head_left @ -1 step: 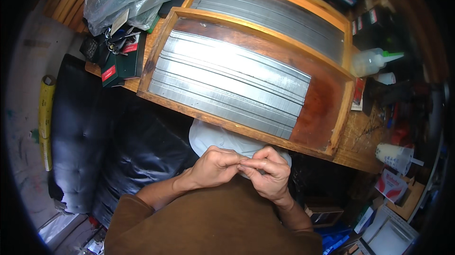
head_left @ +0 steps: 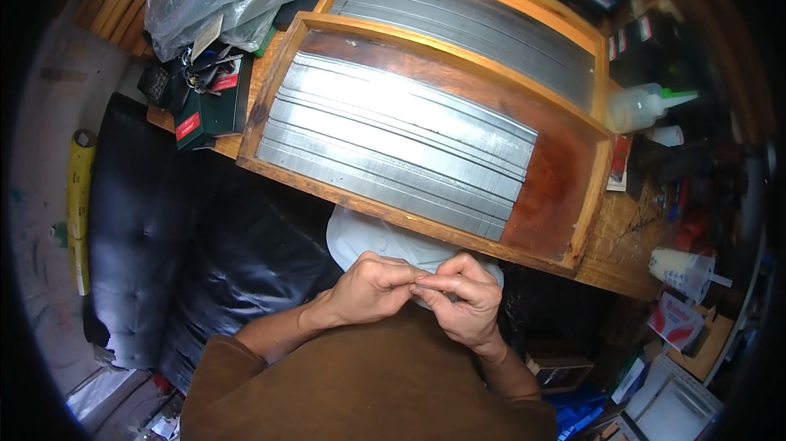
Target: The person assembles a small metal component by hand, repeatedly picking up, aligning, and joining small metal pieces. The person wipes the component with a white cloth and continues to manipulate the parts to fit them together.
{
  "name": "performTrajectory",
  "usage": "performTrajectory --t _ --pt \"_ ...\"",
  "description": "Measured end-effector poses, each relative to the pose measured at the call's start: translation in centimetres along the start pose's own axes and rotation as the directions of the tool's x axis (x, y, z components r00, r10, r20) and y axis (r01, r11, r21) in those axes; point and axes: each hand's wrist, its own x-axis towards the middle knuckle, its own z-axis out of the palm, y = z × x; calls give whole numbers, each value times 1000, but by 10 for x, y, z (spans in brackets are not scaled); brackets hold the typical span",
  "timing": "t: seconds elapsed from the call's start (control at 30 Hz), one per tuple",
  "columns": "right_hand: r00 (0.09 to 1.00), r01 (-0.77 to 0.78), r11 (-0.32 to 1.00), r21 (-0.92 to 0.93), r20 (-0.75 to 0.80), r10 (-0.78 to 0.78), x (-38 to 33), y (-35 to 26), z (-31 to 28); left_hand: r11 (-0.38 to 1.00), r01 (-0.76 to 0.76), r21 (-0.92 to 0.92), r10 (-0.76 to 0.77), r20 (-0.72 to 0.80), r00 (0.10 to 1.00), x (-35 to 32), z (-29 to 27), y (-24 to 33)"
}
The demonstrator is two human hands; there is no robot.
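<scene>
Left hand [head_left: 372, 287]: we curl it inward, thumb and fingertips pinched closed, meeting the right's.
Right hand [head_left: 468, 298]: we pinch likewise, perhaps for fine control; whether anything small sits between the tips, we cannot tell.
Metal strips [head_left: 368, 113]: side by side in the near wooden tray [head_left: 553, 195], beyond our hands; its raised rim probably stops them sliding off.

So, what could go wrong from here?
Anything pinched between the left hand and right hand, too small to make out, could slip and drop. The strips stop short of the right wall of the front tray, so a jolt might slide them. The bottle sits close to that tray's far right corner and could get knocked.
</scene>
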Motion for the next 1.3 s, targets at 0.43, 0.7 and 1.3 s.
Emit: performTrajectory --t 0.43,0.7,1.3 --pt "1000 -13 1000 15 -12 13 -1 3 1 999 -33 -13 34 17 999 2 -3 -5" --pt "999 -20 999 42 -27 21 0 3 1 999 -28 18 29 -33 999 0 -8 3" --pt "1000 19 998 67 -3 -19 3 5 0 997 -70 24 71 -57 996 -5 -4 2"
